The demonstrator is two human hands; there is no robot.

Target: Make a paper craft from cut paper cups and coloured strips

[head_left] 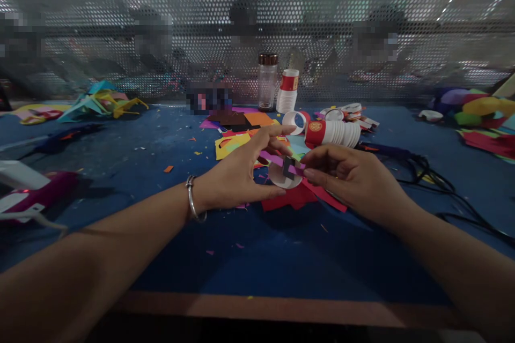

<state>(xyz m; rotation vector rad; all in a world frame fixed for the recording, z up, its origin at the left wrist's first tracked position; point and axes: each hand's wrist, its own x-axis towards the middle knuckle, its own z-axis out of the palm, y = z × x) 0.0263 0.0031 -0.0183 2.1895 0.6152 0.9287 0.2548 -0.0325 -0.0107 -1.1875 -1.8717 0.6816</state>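
Over the middle of the table, my left hand (245,171) curves its thumb and fingers around a small round white paper cup piece (277,177). A purple paper strip (300,170) lies across that piece, with a small black paper piece (288,168) on it. My right hand (346,174) pinches the strip's right end between thumb and fingertips. Part of the cup piece is hidden by my left fingers. Beneath both hands lie red paper sheets (289,199).
Behind my hands are a lying stack of paper cups (336,133), a standing stack (287,99) and a glass bottle (267,83). Coloured paper (231,144) is piled mid-table. A purple device (44,195) sits left; black cables (426,177) run right. Perforated mesh (257,10) rises behind.
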